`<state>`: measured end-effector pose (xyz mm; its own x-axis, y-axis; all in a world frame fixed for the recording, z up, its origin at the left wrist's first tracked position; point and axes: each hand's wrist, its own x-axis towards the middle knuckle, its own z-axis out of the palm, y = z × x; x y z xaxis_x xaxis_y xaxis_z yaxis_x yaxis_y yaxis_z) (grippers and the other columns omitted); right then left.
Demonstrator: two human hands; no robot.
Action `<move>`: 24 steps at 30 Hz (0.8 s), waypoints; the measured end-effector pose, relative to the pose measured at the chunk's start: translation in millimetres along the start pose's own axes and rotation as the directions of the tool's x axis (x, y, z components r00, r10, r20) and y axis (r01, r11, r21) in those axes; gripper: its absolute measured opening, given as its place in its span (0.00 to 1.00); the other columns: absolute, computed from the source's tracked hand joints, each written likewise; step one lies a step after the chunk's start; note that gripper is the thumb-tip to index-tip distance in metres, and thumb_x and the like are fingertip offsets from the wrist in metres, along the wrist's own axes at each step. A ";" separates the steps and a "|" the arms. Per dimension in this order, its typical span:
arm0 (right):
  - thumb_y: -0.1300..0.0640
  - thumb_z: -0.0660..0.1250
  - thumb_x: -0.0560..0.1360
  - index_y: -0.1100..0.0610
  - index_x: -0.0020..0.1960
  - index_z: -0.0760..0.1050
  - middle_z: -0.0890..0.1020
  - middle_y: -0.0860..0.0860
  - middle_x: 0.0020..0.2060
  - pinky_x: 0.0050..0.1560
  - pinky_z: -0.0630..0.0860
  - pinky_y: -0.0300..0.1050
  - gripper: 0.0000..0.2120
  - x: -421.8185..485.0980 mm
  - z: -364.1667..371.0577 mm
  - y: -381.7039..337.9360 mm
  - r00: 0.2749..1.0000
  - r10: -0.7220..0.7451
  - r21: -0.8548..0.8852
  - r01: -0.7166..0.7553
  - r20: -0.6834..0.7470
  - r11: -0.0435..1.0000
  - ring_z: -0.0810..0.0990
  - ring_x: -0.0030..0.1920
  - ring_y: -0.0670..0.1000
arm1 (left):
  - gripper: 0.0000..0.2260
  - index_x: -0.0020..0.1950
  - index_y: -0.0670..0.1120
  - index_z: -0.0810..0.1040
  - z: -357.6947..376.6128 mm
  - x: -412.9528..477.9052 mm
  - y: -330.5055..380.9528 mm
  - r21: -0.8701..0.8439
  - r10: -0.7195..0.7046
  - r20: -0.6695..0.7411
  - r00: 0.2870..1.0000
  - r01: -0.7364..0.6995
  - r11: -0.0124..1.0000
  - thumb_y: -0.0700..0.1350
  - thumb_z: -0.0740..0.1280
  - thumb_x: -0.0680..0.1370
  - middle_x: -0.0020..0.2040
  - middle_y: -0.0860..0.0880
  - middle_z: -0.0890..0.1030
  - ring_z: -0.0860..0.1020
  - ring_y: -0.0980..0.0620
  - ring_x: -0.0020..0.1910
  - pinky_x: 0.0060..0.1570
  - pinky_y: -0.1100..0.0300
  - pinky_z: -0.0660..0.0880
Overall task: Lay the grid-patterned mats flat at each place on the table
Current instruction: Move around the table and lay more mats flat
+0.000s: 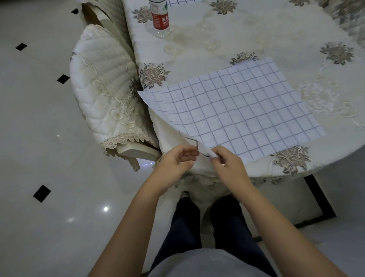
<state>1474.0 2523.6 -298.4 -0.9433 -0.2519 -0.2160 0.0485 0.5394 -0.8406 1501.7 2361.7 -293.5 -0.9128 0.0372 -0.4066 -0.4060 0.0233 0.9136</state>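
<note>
Head view, R hand (pixel 227 164) pinches mat (pixel 237 110) corner, L hand (pixel 175 160) curled, grip unclear, bottle (pixel 160 17), chair (pixel 102 89) nearby

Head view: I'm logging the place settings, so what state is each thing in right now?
Near grid mat: mostly flat on the table, left edge overhanging, near corner lifted.
Right hand: pinches that corner.
Left hand: fingers curled beside the corner; grip unclear.
Far grid mat: only an edge shows, lying flat.
Bottle: upright, cap out of frame.
Chair: close against the table.
</note>
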 end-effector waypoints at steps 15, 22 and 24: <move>0.57 0.66 0.74 0.46 0.44 0.80 0.83 0.42 0.41 0.52 0.73 0.36 0.07 -30.4 -126.5 29.4 0.994 -0.083 0.254 0.097 -0.067 0.962 0.80 0.46 0.42 | 0.38 0.76 0.55 0.47 17.7 59.4 21.8 0.259 0.106 -0.332 0.937 -0.017 0.966 0.39 0.67 0.75 0.72 0.46 0.62 0.67 0.55 0.62 0.63 0.46 0.70; 0.49 0.67 0.69 0.45 0.41 0.78 0.80 0.43 0.39 0.46 0.73 0.39 0.02 -31.8 -138.7 46.2 0.996 -0.086 0.090 0.084 0.020 0.992 0.78 0.44 0.44 | 0.34 0.76 0.56 0.50 11.8 67.9 27.4 0.564 0.278 -0.391 0.877 -0.010 0.826 0.41 0.66 0.77 0.75 0.46 0.53 0.56 0.49 0.73 0.65 0.55 0.60; 0.49 0.67 0.68 0.48 0.38 0.75 0.78 0.42 0.35 0.42 0.69 0.37 0.04 -32.1 -136.7 50.1 0.996 -0.079 0.038 0.077 0.047 0.996 0.77 0.40 0.44 | 0.29 0.74 0.54 0.57 7.2 68.3 22.8 0.576 0.257 -0.398 0.880 0.022 0.817 0.41 0.65 0.77 0.75 0.45 0.53 0.54 0.48 0.74 0.68 0.53 0.58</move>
<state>1461.8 2668.6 -265.7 -0.9277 -0.3312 -0.1724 -0.0116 0.4871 -0.8732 1430.4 2371.9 -300.5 -0.9255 -0.3591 -0.1205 -0.3265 0.5953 0.7342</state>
